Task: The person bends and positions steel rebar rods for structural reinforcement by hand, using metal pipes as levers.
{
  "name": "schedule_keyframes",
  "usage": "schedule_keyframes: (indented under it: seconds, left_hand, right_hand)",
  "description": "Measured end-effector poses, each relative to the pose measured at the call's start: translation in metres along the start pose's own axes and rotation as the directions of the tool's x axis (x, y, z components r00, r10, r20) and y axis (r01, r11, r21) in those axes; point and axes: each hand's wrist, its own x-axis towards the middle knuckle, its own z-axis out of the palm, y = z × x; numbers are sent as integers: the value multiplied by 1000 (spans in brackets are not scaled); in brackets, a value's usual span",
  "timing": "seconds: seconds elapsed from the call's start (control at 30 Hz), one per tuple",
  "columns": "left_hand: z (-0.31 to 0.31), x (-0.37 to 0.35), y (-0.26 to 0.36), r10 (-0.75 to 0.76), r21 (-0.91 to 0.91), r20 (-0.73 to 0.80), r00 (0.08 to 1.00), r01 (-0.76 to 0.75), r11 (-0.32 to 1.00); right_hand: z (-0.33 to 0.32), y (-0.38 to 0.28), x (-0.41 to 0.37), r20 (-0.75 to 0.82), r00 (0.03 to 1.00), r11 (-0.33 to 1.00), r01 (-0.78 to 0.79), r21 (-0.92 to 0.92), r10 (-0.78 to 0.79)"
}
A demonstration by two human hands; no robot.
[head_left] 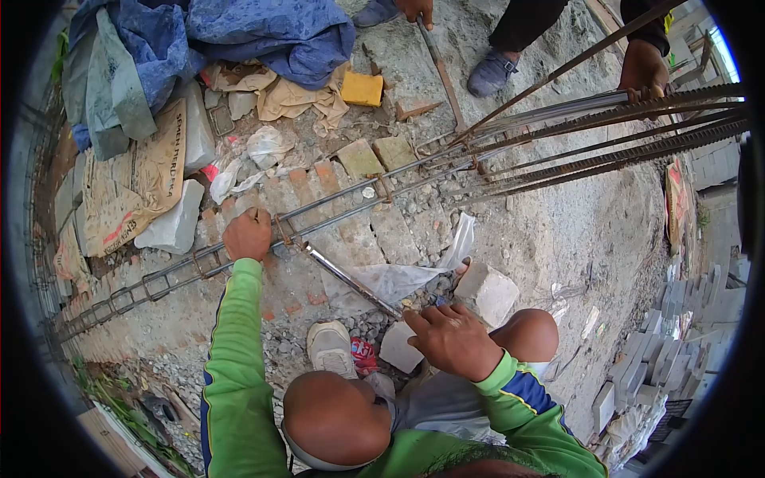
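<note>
A long rebar cage (339, 197) with square ties runs diagonally across the ground. My left hand (248, 235) is closed on the cage beside a rusty tie (283, 229). In my right hand (454, 338) is the lower end of a metal rod tool (351, 279), whose far tip meets the cage just right of that tie. Farther up the cage, another tie (384, 190) goes round the bars.
Another person's hand (644, 70) holds the bars at the right; their other hand (416, 11) grips a hooked tool (440, 68). A yellow block (362, 88), blue tarp (263, 32), cement bag (139, 183), white stone block (486, 293) and plastic sheet (382, 283) lie around.
</note>
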Motion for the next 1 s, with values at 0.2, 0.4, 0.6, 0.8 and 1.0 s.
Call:
schedule_keyframes:
  seconds: [0.2, 0.4, 0.6, 0.8, 1.0]
  left_hand:
    - [0, 0, 0, -3, 8, 3, 1000, 3, 1000]
    - [-1, 0, 2, -11, -1, 3, 1000, 11, 1000]
    - [0, 0, 2, -15, 9, 5, 1000, 15, 1000]
    - [0, 0, 1, -10, 10, 14, 1000, 10, 1000]
    - [-1, 0, 1, -12, 26, 20, 1000, 11, 1000]
  right_hand:
    - [-1, -2, -1, -26, 1000, 1000, -16, -22, 15]
    - [-3, -3, -4, 38, 998, 999, -42, 34, 40]
    - [1, -2, -6, 29, 999, 999, -40, 25, 39]
    - [3, -2, -5, 26, 999, 999, -32, 23, 31]
    - [7, 0, -4, 6, 1000, 999, -21, 27, 20]
